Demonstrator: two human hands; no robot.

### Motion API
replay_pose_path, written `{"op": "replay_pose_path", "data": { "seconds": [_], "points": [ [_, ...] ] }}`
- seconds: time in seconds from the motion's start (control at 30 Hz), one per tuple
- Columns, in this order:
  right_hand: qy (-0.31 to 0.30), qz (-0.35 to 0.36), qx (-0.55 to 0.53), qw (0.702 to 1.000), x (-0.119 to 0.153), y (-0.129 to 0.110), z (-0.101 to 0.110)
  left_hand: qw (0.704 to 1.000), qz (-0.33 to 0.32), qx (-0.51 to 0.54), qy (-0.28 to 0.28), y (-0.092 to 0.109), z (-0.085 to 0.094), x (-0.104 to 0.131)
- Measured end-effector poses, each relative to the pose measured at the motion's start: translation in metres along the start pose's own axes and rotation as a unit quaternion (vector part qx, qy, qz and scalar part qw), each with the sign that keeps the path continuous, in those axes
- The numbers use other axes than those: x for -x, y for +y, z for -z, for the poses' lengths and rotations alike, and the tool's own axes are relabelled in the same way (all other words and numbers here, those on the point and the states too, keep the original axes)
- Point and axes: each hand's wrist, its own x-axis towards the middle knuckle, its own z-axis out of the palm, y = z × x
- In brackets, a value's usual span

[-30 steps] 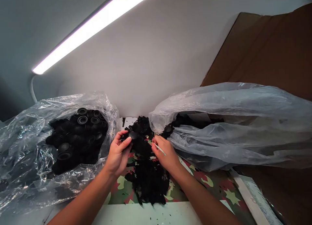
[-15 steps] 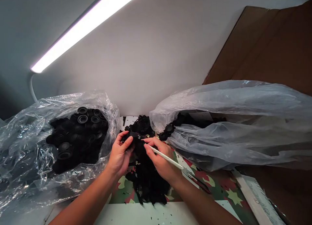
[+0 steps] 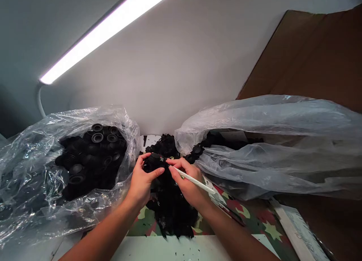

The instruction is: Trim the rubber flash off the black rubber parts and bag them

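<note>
My left hand (image 3: pixel 143 180) is closed around a black ribbed rubber bellows (image 3: pixel 154 160), thumb in front and fingers behind. Between the fingers of my right hand (image 3: pixel 188 181) is a slim white-handled tool (image 3: pixel 195 181), held like a pen; its tip is at the right side of the bellows and too small to make out. Both hands are close together over a heap of black rubber scraps (image 3: pixel 177 215). To the left, a clear plastic bag (image 3: pixel 36 170) lies open, with many similar black bellows (image 3: pixel 90 159) inside.
On the right lies another translucent bag (image 3: pixel 254 178), with black parts (image 3: pixel 196 151) at its mouth. Scissors (image 3: pixel 226 208) rest on the camouflage-patterned cover (image 3: pixel 257 219) beside my right forearm. A cardboard box (image 3: pixel 305 57) stands at the right, and a lit lamp (image 3: pixel 107 34) hangs above.
The bellows in my left hand has turned, so its ribbed side now shows. My left thumb has shifted right across it, and my right hand has moved slightly right with the tool.
</note>
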Motion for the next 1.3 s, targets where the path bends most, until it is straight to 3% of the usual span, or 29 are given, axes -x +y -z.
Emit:
{"op": "replay_pose_path", "data": {
  "seconds": [0.4, 0.93, 1.03, 1.17, 1.3],
  "points": [
    [0.015, 0.101, 0.089, 0.991, 0.004, 0.004, -0.006, 0.999, -0.027, -0.026, -0.016, -0.005, -0.001, 0.005],
    [0.010, 0.144, 0.094, 0.985, 0.009, 0.004, -0.010, 0.999, 0.002, 0.033, -0.017, -0.003, -0.004, 0.008],
    [0.012, 0.118, 0.103, 0.988, 0.005, 0.010, -0.013, 0.997, 0.010, 0.068, -0.026, -0.001, -0.005, 0.010],
    [-0.013, 0.003, 0.160, 0.987, -0.005, 0.026, -0.008, 0.991, 0.012, 0.129, -0.041, 0.004, -0.004, 0.008],
    [-0.056, -0.035, 0.171, 0.983, -0.012, 0.036, 0.005, 0.982, 0.069, 0.175, -0.022, 0.008, 0.001, -0.001]
  ]
}}
